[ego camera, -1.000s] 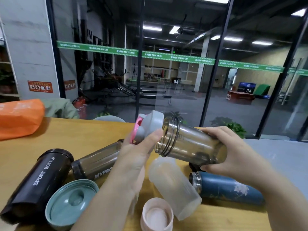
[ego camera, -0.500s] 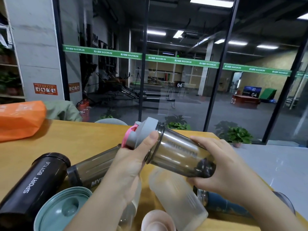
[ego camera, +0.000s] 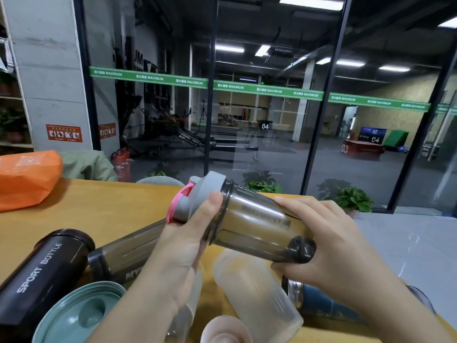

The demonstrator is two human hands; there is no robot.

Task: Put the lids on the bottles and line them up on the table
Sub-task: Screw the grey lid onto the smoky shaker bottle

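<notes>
Smoky bottle (ego camera: 257, 225) up off the table (ego camera: 103, 211), tilted, mouth to the left. Grey lid (ego camera: 197, 196) with pink flap seated on that mouth. Left hand (ego camera: 183, 246) curled round the lid, thumb pressed across the rim where lid meets bottle. Right hand (ego camera: 329, 241) wrapped round the bottle's base end, fingers clasping the body from above.

Down on the table, all lying flat: black bottle (ego camera: 42, 273) at far left, a dark clear bottle (ego camera: 123, 253) just beside it, a frosted bottle (ego camera: 254, 290) under the hands, a blue flask (ego camera: 324, 305) under the right wrist. Teal lid (ego camera: 79, 315) loose, inside up, at the near edge; pink lid (ego camera: 222, 330) beside the frosted bottle. Orange bag (ego camera: 27, 179) far left.
</notes>
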